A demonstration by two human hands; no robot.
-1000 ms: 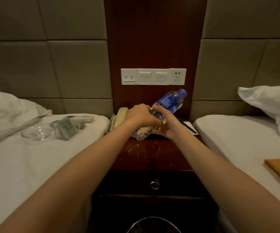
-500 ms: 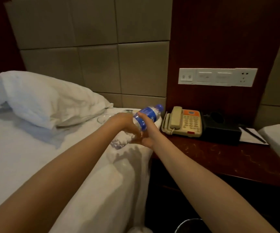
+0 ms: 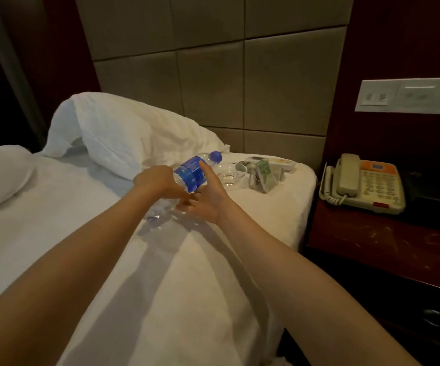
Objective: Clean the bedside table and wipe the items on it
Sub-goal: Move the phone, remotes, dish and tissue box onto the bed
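We hold a clear plastic water bottle (image 3: 193, 171) with a blue label and blue cap between both hands. It is tilted, cap up and to the right, over the white bed (image 3: 42, 207). Our left hand (image 3: 156, 180) curls its fingers round the bottle's middle from the left. Our right hand (image 3: 207, 200) grips from the right, one finger straight up across the label and the others curled beneath. Just beyond, on the bed, lie a clear glass dish (image 3: 230, 174), a green packet (image 3: 263, 171) and a white tray (image 3: 283, 162). To the right, the dark red wooden table (image 3: 398, 244) carries a cream push-button telephone (image 3: 364, 183).
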